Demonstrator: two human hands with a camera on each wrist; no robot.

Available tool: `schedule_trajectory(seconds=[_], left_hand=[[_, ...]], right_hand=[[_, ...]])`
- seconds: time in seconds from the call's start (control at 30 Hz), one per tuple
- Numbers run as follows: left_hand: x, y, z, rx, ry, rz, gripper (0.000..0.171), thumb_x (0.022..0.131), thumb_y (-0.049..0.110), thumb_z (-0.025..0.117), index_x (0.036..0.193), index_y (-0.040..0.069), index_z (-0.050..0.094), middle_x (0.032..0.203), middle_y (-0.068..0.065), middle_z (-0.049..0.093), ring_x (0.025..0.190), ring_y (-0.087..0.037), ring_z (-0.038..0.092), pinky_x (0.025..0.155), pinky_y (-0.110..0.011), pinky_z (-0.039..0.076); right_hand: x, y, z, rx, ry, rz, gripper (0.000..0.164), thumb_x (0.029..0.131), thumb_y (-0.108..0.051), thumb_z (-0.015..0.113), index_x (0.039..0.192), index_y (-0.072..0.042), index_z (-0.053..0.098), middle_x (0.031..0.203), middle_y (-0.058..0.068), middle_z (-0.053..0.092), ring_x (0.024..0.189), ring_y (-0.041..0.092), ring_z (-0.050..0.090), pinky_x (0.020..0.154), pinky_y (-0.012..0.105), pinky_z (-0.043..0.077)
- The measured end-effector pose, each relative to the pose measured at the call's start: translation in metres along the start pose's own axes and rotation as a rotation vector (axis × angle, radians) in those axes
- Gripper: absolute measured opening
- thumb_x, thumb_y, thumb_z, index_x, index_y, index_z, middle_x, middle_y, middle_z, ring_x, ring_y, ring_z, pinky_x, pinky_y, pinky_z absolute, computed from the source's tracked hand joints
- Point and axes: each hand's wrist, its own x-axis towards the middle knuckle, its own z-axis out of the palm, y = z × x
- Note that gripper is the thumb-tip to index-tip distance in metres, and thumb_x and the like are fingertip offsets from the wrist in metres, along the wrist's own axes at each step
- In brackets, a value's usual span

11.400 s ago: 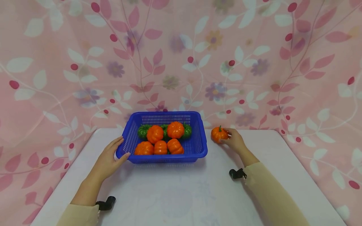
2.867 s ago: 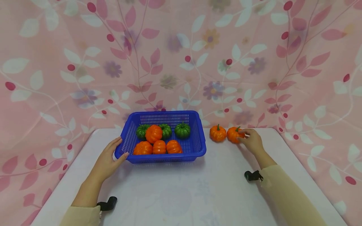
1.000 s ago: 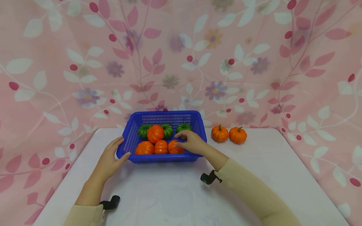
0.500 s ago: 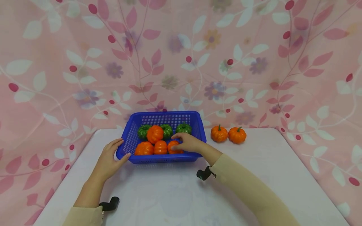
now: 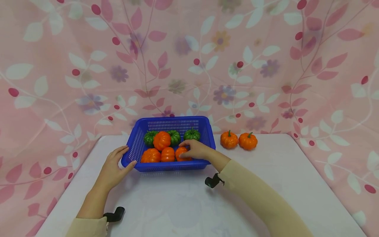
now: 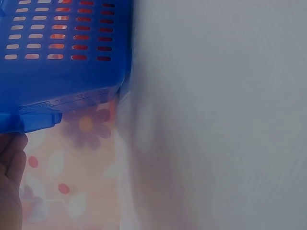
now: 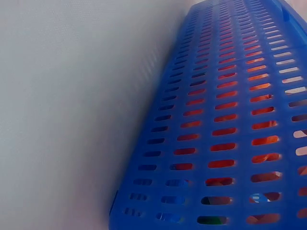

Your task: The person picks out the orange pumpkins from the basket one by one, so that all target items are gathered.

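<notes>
A blue plastic basket (image 5: 171, 167) with slotted sides holds orange pumpkins and green pumpkins. My left hand (image 5: 112, 168) rests at its left front corner, fingers fairly straight along the left rim and thumb by the front rim. In the left wrist view the fingertips (image 6: 18, 143) touch the rim. Reaching over the right front rim, my right hand (image 5: 199, 150) has its thumb and fingers around the front-right orange pumpkin (image 5: 180, 153), partly covering it. Beside that one are a middle orange pumpkin (image 5: 167, 154) and a left orange pumpkin (image 5: 151, 155).
Another orange pumpkin (image 5: 162, 141) lies on the green ones, including a green pumpkin (image 5: 191, 134) at back right. Right of the basket, two orange pumpkins, a left one (image 5: 229, 140) and a right one (image 5: 248, 141), stand on the white table (image 5: 183, 204). A floral curtain (image 5: 189, 65) hangs behind.
Two orange pumpkins now stand on the table right of the basket, one formerly inside it. My right hand has moved back left into the basket, onto the front-right pumpkin. My left hand stays put.
</notes>
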Motion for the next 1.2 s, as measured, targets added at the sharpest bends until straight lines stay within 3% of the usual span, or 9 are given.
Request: schedule_trajectory(seconds=[0.2,0.47,0.87,1.03,1.2], left_hand=[[0.0,0.001,0.0,-0.01,0.007,-0.003,0.074,0.09,0.043,0.072,0.144,-0.002,0.049,0.15,-0.022,0.042,0.136,-0.046,0.036,0.104,-0.071,0.035],[0.0,0.003,-0.001,-0.013,0.008,-0.001,0.072,0.09,0.04,0.073,0.144,-0.002,0.049,0.15,-0.022,0.043,0.136,-0.047,0.036,0.104,-0.071,0.035],[0.0,0.004,-0.001,-0.013,0.014,0.008,0.072,0.09,0.039,0.073,0.143,-0.003,0.05,0.149,-0.022,0.043,0.136,-0.046,0.037,0.104,-0.071,0.035],[0.0,0.003,-0.001,-0.016,0.018,0.013,0.072,0.09,0.04,0.073,0.143,-0.003,0.05,0.149,-0.022,0.043,0.136,-0.046,0.037,0.104,-0.07,0.035],[-0.001,0.002,-0.001,-0.02,0.023,0.02,0.073,0.091,0.043,0.072,0.143,-0.003,0.05,0.149,-0.022,0.044,0.136,-0.046,0.037,0.105,-0.07,0.035]], right_hand=[[-0.005,-0.002,-0.008,0.05,0.044,-0.009,0.059,0.089,-0.03,0.077,0.14,-0.008,0.057,0.136,0.007,0.058,0.12,0.026,0.056,0.103,0.042,0.049],[-0.027,-0.011,-0.037,0.12,0.178,-0.041,0.058,0.09,-0.031,0.076,0.141,-0.014,0.056,0.139,0.006,0.055,0.124,0.031,0.056,0.1,0.043,0.052],[-0.083,-0.008,-0.089,0.224,0.366,-0.048,0.068,0.088,-0.043,0.076,0.147,-0.021,0.048,0.147,0.008,0.048,0.136,0.034,0.045,0.102,0.055,0.048],[-0.111,0.003,-0.11,0.265,0.447,-0.064,0.067,0.093,-0.04,0.072,0.15,-0.019,0.045,0.151,0.011,0.042,0.135,0.039,0.046,0.104,0.058,0.045],[-0.138,0.019,-0.127,0.269,0.537,-0.018,0.069,0.093,-0.042,0.07,0.152,-0.02,0.042,0.151,0.012,0.043,0.135,0.038,0.046,0.107,0.059,0.042]])
